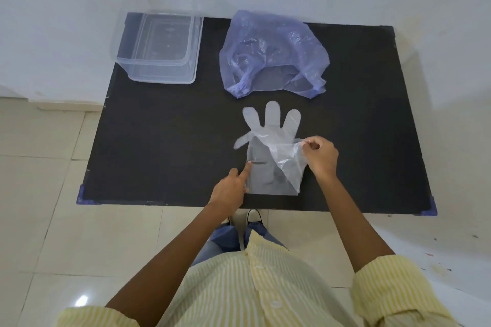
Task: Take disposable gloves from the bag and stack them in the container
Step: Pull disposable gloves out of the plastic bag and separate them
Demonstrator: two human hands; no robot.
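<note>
Left hand [229, 188]: one finger out, pressing the glove [268, 146] flat.
Right hand [320, 155]: pinching the glove's right edge.
Bag [273, 53]: far, centre.
Container [159, 48]: far left on the surface [159, 141].

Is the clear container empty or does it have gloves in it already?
Empty, as far as visible: the container shows only its clear bottom. One glove lies on the table.

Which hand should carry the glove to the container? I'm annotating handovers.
Probably the left hand: the container sits far left. Its finger only pins the glove, though, while the right hand already pinches it.
</note>
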